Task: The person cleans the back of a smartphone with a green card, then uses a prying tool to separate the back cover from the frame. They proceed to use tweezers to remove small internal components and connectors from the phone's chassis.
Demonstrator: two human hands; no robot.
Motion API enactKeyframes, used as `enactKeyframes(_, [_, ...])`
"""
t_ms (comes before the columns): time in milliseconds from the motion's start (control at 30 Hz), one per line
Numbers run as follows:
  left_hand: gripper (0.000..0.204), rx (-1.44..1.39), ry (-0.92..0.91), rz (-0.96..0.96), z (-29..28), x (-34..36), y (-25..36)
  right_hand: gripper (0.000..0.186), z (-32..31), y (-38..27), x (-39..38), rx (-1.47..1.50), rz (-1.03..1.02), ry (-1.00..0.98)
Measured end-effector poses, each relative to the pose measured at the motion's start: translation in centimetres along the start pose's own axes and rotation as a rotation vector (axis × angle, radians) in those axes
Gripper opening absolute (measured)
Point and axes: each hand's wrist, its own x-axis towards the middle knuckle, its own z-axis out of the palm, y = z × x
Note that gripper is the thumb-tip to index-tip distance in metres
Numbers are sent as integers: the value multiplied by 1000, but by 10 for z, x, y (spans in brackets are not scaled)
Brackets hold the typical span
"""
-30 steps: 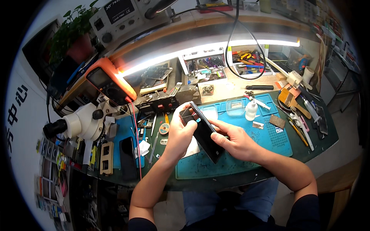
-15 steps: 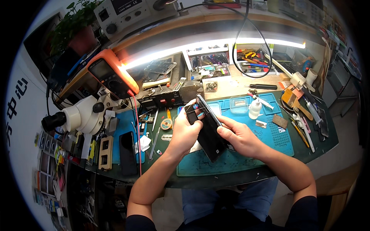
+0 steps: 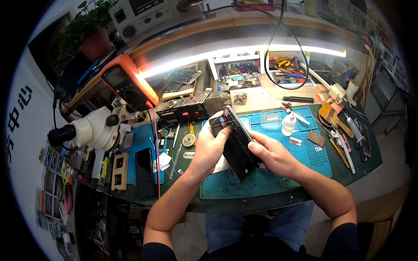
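Above the blue work mat point(image 3: 278, 182), a smartphone point(image 3: 238, 163) is held tilted, its black panel standing partly apart from its silver-edged body. My left hand point(image 3: 207, 150) is closed around the panel's left side, the thumb bent in toward the gap near the upper end. Small blue bits show by that thumb; I cannot make out what they are. On the other side my right hand point(image 3: 274, 154) grips the edge of the phone, thumb on top and fingers partly hidden beneath. Part of a light flat piece shows on the mat under the phone.
Right of the phone are a white dropper bottle point(image 3: 288, 125), a clear box point(image 3: 271, 119) and a brown block point(image 3: 316, 138). To the left lie another black phone point(image 3: 144, 172), a white tissue point(image 3: 162, 162) and a razor blade point(image 3: 188, 155). A microscope point(image 3: 89, 130) and an orange multimeter point(image 3: 128, 82) stand farther left.
My left thumb has shifted slightly up and in along the gap at the phone's upper end. Both hands keep hold of the phone.
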Motion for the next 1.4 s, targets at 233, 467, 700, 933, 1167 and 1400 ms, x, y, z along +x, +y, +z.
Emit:
enactKeyframes(233, [41, -85, -114, -49, 6, -8, 19, 57, 4, 4, -1, 51, -73, 9])
enactKeyframes(467, [66, -33, -244, 127, -5, -9, 14, 47, 15, -15, -11, -300, -166, 89])
enactKeyframes(700, [68, 41, -213, 206, -3, -13, 15, 51, 19, -12, -11, -473, -252, 132])
enactKeyframes(933, [66, 230, -208, 231, -8, -9, 9, 45, 10, -19, -9, -448, -105, 117])
enactKeyframes(1167, [68, 117, -220, 165, -7, -8, 13, 43, 9, -22, -8, -421, -52, 102])
enactKeyframes(1400, [67, 94, -180, 114, -7, -4, 10, 43, 5, -9, -5, -379, -195, 122])
